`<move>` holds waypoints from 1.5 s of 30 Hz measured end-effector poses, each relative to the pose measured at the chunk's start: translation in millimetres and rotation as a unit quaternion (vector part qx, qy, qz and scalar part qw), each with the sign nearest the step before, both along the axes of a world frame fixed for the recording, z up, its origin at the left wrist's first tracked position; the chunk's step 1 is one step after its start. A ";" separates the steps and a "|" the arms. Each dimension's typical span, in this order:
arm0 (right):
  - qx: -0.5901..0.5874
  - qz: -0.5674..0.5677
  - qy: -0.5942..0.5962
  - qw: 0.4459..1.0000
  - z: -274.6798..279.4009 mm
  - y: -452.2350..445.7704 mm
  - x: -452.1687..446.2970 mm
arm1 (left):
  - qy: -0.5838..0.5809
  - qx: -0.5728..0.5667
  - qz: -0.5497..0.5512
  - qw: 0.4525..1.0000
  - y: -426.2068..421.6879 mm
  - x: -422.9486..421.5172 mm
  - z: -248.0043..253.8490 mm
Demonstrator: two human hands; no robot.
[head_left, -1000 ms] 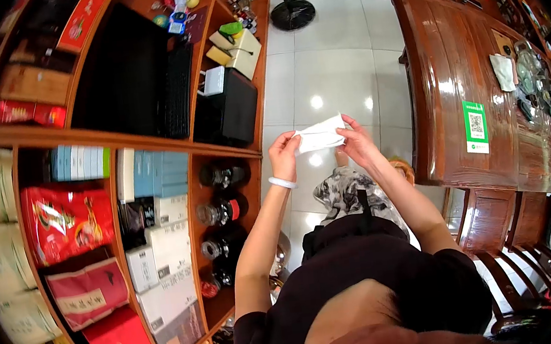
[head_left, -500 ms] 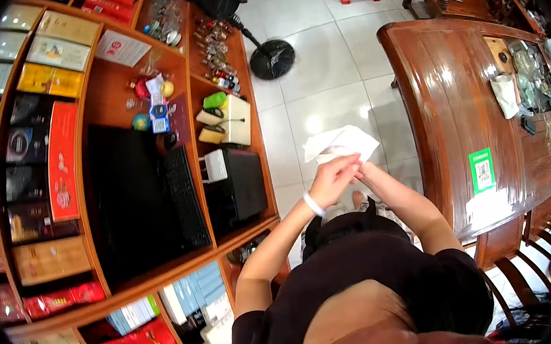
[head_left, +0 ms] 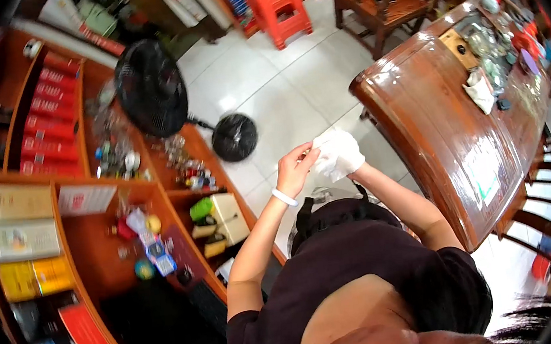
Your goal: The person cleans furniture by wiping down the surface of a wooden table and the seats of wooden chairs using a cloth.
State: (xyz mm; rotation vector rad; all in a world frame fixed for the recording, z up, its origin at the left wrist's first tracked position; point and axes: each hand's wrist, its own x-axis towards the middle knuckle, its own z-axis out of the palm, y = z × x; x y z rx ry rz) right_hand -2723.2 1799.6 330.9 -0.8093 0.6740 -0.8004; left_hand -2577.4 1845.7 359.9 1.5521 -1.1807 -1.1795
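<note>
A crumpled white cloth [head_left: 337, 154] covers my right hand, whose fingers are hidden; only the wrist and forearm show below it. It cannot be made out whether this is a loose cloth or a glove. My left hand [head_left: 294, 170], with a white bracelet at the wrist, is closed, its fingertips pinching the left edge of the white cloth. Both hands are held in front of my chest, above the tiled floor.
A glossy wooden table [head_left: 417, 110] stands to the right, with a white pouch [head_left: 480, 91] and glassware on it. A black fan [head_left: 151, 89] and shelves of boxes are at the left. A red stool [head_left: 277, 7] and a wooden chair [head_left: 386, 2] stand ahead.
The view has swung left, bringing the fan and stool further in. The white cloth, earlier stretched between both hands, now lies over my right hand, with my left hand at its edge.
</note>
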 end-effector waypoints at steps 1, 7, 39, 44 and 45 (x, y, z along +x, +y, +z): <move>-0.038 -0.065 0.001 0.997 0.9 -11.4 8.4 | -0.011 -0.013 -0.041 0.999 -20.8 6.3 -2.8; -0.361 -0.128 0.244 0.891 -38.1 -105.8 -7.7 | -0.041 -0.026 -0.139 0.989 -141.0 30.5 -43.0; 0.115 -0.642 0.163 0.740 -91.9 -529.3 -140.5 | 0.214 0.414 -0.272 0.842 -771.2 -128.7 -137.3; 0.226 -0.804 0.206 0.511 -145.3 -445.4 -231.6 | 0.099 0.432 -0.409 0.798 -829.9 -238.1 -115.5; 0.248 -0.824 0.139 0.491 -146.7 -429.7 -240.1 | 0.068 0.411 -0.429 0.802 -832.3 -263.3 -110.2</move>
